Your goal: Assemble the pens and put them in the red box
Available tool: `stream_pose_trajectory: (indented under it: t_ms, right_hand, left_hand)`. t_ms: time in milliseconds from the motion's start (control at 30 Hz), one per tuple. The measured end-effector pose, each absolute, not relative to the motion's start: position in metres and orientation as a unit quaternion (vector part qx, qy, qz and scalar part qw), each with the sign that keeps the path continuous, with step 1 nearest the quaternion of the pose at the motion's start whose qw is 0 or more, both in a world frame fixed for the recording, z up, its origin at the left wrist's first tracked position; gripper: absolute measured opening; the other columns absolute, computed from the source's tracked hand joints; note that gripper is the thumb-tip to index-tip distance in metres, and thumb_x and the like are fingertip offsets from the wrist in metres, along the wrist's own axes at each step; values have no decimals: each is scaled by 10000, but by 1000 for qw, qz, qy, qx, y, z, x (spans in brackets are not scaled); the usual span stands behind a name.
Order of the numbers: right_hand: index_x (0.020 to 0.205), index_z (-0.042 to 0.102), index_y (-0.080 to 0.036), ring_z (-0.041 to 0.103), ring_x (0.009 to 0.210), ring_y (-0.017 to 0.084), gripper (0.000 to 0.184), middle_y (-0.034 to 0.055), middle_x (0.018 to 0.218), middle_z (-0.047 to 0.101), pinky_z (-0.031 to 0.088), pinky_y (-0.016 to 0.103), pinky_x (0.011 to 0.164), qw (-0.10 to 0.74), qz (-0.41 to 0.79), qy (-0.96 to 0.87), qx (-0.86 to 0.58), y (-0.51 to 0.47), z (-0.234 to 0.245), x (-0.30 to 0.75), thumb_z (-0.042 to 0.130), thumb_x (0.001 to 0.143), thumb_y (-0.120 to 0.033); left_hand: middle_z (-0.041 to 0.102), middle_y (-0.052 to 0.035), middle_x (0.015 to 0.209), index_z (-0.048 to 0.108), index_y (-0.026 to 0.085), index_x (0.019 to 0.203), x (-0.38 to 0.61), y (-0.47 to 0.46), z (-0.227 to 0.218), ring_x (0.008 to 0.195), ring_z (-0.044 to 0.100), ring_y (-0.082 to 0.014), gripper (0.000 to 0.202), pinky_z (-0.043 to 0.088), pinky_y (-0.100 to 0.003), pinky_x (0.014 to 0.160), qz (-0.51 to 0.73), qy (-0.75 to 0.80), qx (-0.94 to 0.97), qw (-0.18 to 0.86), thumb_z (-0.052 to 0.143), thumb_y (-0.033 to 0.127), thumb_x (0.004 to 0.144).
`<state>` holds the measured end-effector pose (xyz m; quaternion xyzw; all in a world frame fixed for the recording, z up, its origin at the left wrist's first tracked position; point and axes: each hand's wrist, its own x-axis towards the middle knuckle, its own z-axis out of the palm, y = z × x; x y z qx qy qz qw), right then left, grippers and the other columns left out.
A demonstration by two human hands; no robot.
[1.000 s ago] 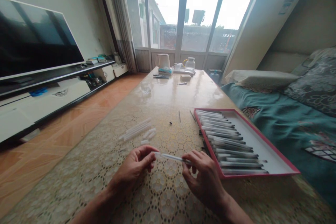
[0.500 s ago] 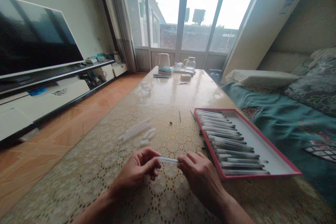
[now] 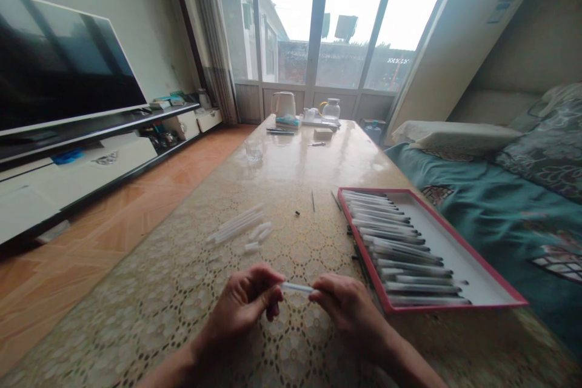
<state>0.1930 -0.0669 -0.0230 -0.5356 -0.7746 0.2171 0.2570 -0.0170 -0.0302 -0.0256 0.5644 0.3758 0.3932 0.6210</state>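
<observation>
Between my hands a slim whitish pen [image 3: 296,288] lies nearly level above the patterned table. My left hand [image 3: 250,300] pinches its left end between thumb and fingers. At the other end my right hand [image 3: 343,302] is closed round the pen, hiding its tip. Ahead and to the left lie several clear pen barrels [image 3: 239,223] and several short white caps [image 3: 260,232]. A small black plug [image 3: 297,213] and a thin dark refill [image 3: 313,201] rest farther forward. On the right, a red-rimmed box [image 3: 477,254] holds a row of pens [image 3: 404,254] with dark ends.
The table [image 3: 291,345] has a flowered, glossy cover. A drinking glass [image 3: 253,153] stands at its left edge; a jug [image 3: 284,104], a glass pot [image 3: 331,109] and a small box [image 3: 323,133] are at the far end. Dark thin pieces [image 3: 359,254] lie along the box's left side.
Both hands have come slightly lower and nearer with the pen between them, and the right hand's fingers have closed more tightly. The view has shifted a little; the loose parts lie as before.
</observation>
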Motion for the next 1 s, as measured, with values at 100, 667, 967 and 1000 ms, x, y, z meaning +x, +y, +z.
stream_pose_trajectory:
  t_ms: [100, 667, 967, 1000]
  right_hand:
    - [727, 591, -188, 515, 594, 104, 229, -27, 625, 562, 315, 191, 556, 247, 229, -770, -542, -66, -21, 194, 479, 892, -300]
    - [1019, 582, -218, 649, 840, 217, 211, 45, 853, 701, 435, 267, 664, 230, -29, -625, -745, -24, 36, 311, 440, 865, -236]
    - [935, 664, -205, 633, 914, 242, 191, 74, 963, 692, 412, 312, 753, 135, -99, -634, -755, 24, 17, 354, 499, 839, -199]
    - [929, 670, -210, 635, 905, 236, 189, 71, 962, 693, 409, 310, 749, 134, -100, -637, -753, 26, 15, 355, 504, 838, -203]
  left_hand:
    - [622, 16, 547, 630, 158, 819, -15, -30, -27, 468, 570, -105, 126, 457, -226, 476, 396, 374, 569, 616, 661, 243, 732]
    - [604, 30, 631, 497, 151, 1048, -20, -12, -27, 476, 543, -102, 349, 450, -222, 438, 476, 473, 496, 551, 589, 354, 780]
    - [592, 45, 614, 520, 154, 1008, -22, -12, -20, 471, 536, -98, 311, 450, -220, 438, 504, 484, 471, 538, 598, 332, 766]
    - [592, 44, 614, 523, 153, 1004, -22, -12, -19, 471, 538, -99, 313, 451, -220, 436, 507, 486, 470, 535, 604, 330, 760]
